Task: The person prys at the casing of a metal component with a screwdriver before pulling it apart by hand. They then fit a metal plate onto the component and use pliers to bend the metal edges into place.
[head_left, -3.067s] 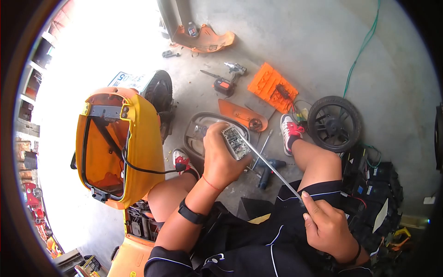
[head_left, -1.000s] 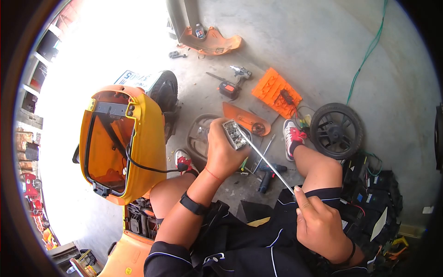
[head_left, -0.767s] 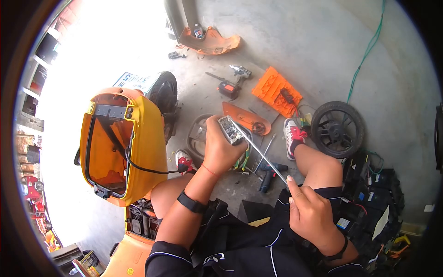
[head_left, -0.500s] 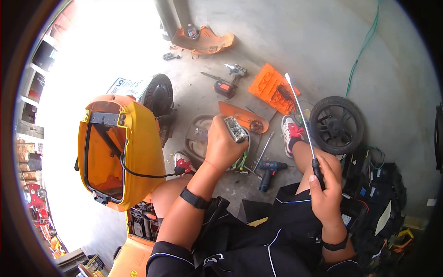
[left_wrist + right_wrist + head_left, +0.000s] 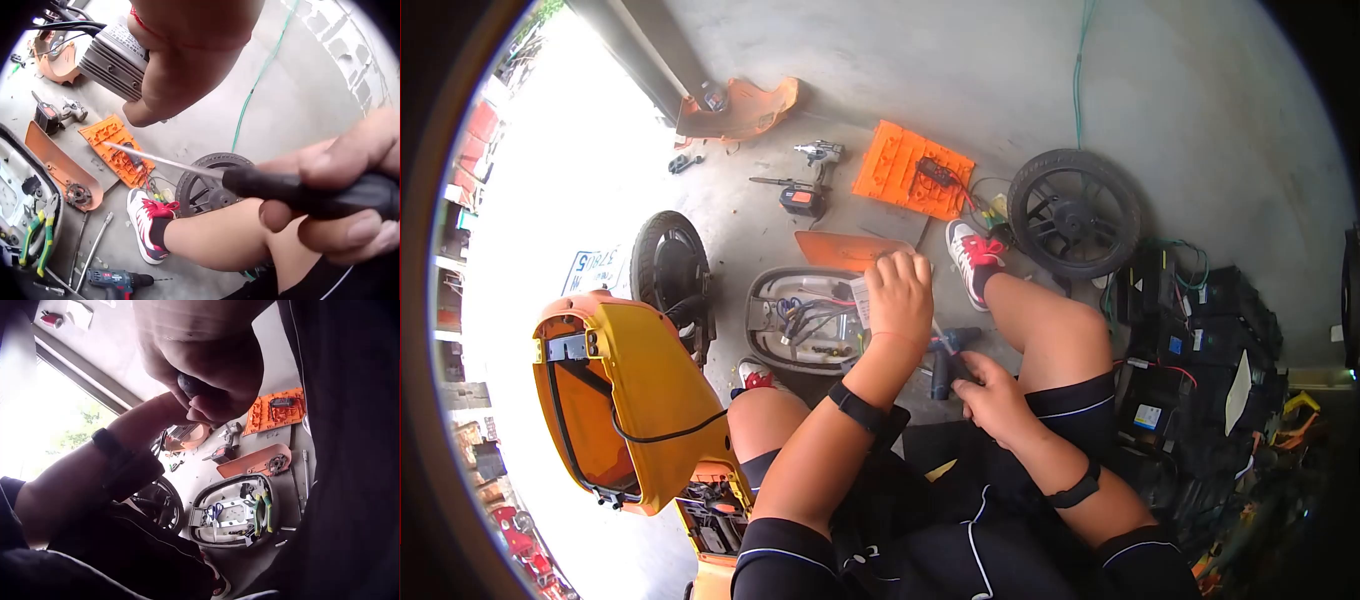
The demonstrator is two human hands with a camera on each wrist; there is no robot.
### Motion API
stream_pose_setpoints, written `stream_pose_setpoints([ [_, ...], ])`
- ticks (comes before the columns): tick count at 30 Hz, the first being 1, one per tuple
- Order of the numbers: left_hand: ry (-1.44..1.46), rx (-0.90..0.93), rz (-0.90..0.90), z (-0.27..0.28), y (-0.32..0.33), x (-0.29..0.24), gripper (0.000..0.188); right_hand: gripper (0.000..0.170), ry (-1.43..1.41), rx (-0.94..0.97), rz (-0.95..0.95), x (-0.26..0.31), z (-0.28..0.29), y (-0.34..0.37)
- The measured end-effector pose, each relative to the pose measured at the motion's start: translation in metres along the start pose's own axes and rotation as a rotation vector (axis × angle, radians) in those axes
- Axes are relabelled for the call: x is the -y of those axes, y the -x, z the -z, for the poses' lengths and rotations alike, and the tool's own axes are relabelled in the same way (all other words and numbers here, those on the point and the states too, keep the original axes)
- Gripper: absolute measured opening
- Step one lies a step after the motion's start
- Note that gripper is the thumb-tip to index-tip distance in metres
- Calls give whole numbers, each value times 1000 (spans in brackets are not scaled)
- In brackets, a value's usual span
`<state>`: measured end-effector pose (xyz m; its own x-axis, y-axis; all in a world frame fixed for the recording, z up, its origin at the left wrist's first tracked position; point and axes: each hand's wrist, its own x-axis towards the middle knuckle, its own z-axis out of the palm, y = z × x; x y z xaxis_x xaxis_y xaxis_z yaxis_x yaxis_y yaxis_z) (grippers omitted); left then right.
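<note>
My left hand (image 5: 900, 300) grips a finned grey metal motor controller (image 5: 115, 62) with a white label on one face. Black cables run from its far end in the left wrist view. Seen from the head, that hand's back is up and hides most of the box; part of the label shows at its left. Just below it, my right hand (image 5: 990, 400) holds a long screwdriver (image 5: 250, 181) by its black handle, fingers curled round it. The shaft points towards the left hand in the head view. Its tip is hidden there behind the left hand.
A seat base (image 5: 760, 350) with wires and green-handled pliers (image 5: 39, 234) lies below the hands, beside a cordless drill (image 5: 943, 365). A yellow scooter shell (image 5: 650, 390) stands left. A wheel (image 5: 1075, 213) and black batteries (image 5: 1210, 320) are right; an orange panel (image 5: 885, 170) lies beyond.
The left hand has turned over, so the controller's filled open end no longer shows. The screwdriver came out of that end, swung upright, then lowered beside the left hand. The head view has shifted right.
</note>
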<state>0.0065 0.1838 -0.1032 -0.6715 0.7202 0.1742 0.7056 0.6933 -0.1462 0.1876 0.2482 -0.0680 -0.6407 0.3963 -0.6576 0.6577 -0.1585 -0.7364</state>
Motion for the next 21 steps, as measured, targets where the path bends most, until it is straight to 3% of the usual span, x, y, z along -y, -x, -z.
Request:
stream_pose_setpoints([
  [3,3,36,-23,7,-7,-2,32,65,-96,-60,-173,0,16,-9],
  [5,-103,35,-29,14,-9,-3,31,62,-178,-69,-174,3,19,-14],
  [7,-146,56,-49,1,-4,-10,32,60,-263,-154,-3,11,16,-12],
  [8,-201,73,-90,-5,1,-17,30,57,-267,72,11,16,22,-10],
  [9,-254,89,-127,-11,4,-25,27,57,-269,73,9,18,24,-11],
  [11,-222,142,-130,-23,6,-33,28,56,-368,152,-182,21,30,-13],
  [12,-198,160,-90,-25,6,-34,28,56,-406,22,-148,14,27,-15],
  [14,-173,169,-61,-28,5,-40,28,60,-359,60,-119,8,29,-20],
  [17,-270,34,-190,-32,10,-46,26,63,-355,94,-98,5,33,-24],
  [19,-164,123,-131,-35,11,-47,23,61,-438,91,-118,6,32,-25],
  [20,-186,133,-112,-37,11,-47,20,57,-392,-43,-126,8,25,-24],
  [21,-187,132,-122,-39,12,-47,20,57,-400,-49,-127,13,29,-21],
])
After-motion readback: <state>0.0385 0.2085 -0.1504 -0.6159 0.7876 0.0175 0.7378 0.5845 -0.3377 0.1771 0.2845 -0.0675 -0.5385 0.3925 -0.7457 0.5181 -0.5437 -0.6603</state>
